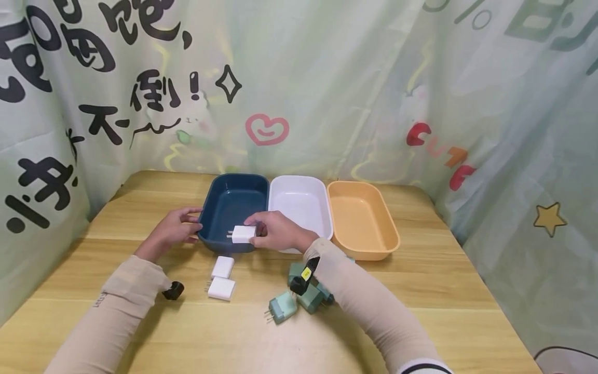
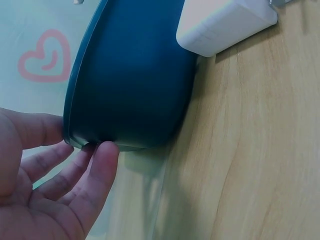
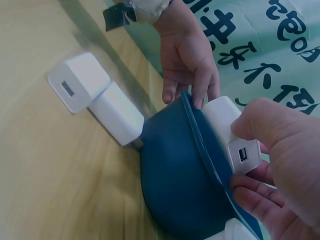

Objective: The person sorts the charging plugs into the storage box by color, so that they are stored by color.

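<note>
Over the front part of the dark blue tray [image 1: 233, 185], my right hand [image 1: 275, 231] pinches a white plug charger [image 1: 244, 234] between thumb and fingers. Its prongs point left, and its USB port faces the camera in the right wrist view. My left hand [image 1: 176, 228] touches the tray's left side, its fingertips right at the rim [image 2: 75, 90] and fingers fairly straight. Two more white chargers, one [image 1: 222, 267] behind the other [image 1: 221, 289], lie on the wooden table just in front of the blue tray.
A white tray [image 1: 299, 182] and a yellow-orange tray [image 1: 362, 251] stand in a row to the right of the blue one. Several green plug chargers [image 1: 282, 307] lie in front of the trays, partly hidden by my right forearm. A printed curtain [image 1: 317, 78] hangs behind the table.
</note>
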Demonstrator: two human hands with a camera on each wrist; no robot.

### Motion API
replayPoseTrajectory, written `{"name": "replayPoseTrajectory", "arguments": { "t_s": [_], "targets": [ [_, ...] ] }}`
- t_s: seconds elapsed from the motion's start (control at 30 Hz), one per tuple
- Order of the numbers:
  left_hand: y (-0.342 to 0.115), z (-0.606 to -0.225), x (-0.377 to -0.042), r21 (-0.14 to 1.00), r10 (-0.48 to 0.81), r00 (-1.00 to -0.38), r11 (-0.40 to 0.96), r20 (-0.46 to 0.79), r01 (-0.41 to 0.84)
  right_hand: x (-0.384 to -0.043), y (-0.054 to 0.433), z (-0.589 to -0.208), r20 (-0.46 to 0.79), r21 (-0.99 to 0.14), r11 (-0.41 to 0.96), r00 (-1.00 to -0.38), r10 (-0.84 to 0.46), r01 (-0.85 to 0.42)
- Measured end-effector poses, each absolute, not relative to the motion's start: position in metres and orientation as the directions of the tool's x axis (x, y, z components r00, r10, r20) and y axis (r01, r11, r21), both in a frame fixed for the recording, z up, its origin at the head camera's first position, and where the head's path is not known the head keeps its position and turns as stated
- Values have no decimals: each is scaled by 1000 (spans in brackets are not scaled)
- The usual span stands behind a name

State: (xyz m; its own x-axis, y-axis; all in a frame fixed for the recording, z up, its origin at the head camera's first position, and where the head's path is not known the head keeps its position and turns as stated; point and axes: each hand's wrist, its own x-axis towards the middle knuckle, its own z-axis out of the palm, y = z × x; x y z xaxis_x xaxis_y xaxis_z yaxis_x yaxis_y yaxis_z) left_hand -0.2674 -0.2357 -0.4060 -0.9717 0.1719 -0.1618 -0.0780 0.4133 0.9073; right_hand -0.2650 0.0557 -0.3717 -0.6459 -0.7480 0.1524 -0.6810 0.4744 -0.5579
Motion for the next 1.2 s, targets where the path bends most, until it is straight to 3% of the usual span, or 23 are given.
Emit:
{"name": "replayPoseTrajectory", "arguments": {
  "t_s": [0.3, 0.53, 0.83, 1.2],
  "targets": [
    [-237, -405, -267, 909, 172, -973, 409, -157, -74, -278, 52, -370, 137, -489, 548, -680, -721, -679],
    [-236, -404, -267, 906, 165, -972, 415, -166, -84, -288, 52, -370, 102, -492, 584, -709, -697, -645],
    [-235, -404, -266, 907, 160, -973, 412, -165, -86, -303, 46, -374, 171, -484, 550, -690, -703, -681],
    [-234, -404, -268, 909, 160, -973, 407, -164, -87, -318, 39, -374, 154, -528, 588, -750, -644, -613]
  ]
}}
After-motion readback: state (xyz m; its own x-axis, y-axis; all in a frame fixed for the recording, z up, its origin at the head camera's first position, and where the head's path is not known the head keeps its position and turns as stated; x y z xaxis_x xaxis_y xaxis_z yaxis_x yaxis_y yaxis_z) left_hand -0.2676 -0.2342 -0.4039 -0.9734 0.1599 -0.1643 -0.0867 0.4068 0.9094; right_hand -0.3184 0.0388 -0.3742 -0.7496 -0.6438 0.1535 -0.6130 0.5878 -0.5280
